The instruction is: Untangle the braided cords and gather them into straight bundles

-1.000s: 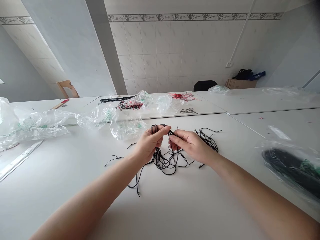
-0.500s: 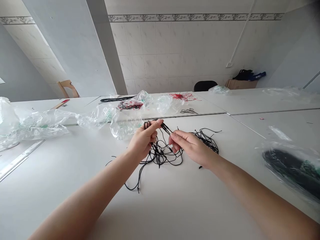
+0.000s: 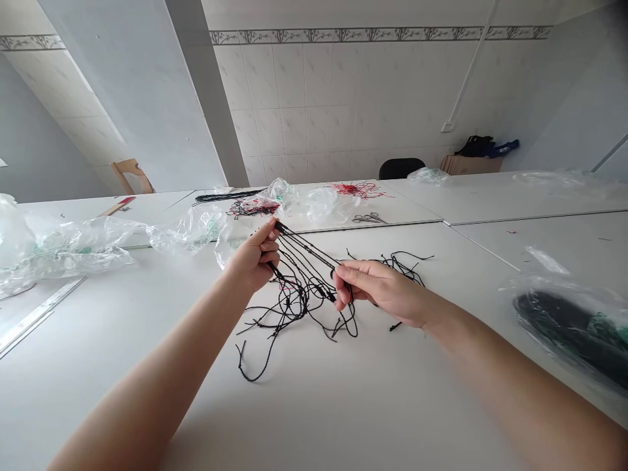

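Black cords (image 3: 306, 244): stretching taut, apparently for separating strands
Left hand (image 3: 254, 260): pinching them farther
Right hand (image 3: 375, 284): gripping them nearer

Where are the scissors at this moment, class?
In the head view, the scissors lie right of centre on the far table, nearer the camera than the red cords.

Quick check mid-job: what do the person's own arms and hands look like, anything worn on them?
The left hand and right hand are ungloved. The left forearm and right forearm are bare, tapering toward the wrists; no sleeve, watch or bracelet shows.
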Demonstrator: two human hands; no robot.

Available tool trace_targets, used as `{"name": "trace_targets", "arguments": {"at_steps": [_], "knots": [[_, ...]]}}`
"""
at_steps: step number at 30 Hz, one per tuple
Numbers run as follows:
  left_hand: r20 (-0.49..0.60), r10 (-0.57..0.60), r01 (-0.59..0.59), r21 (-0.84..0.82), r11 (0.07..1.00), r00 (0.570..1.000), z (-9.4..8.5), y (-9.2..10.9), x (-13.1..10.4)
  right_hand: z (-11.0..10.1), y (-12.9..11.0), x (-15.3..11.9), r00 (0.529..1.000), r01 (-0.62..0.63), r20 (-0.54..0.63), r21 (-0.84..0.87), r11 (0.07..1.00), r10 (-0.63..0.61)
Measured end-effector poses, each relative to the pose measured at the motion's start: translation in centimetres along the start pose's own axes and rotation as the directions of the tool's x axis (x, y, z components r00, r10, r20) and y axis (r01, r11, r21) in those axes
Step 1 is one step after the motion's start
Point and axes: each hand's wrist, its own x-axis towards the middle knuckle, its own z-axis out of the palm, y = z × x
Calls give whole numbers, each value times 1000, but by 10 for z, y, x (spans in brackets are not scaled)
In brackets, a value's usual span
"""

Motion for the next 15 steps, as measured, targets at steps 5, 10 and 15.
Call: {"name": "trace_targets", "arguments": {"at_steps": [5, 10, 15], "knots": [[7, -22, 22, -87, 996, 1000, 2, 18, -4, -2, -7, -3, 999, 3, -48, -2, 1000, -3], [115, -51, 71, -174, 982, 992, 10, 38, -25, 0, -19, -12, 994, 30, -103, -147, 989, -46], [191, -35, 81, -240, 967, 981, 23, 59, -58, 12, -23, -10, 954, 109, -257, -187, 976, -155]]}}
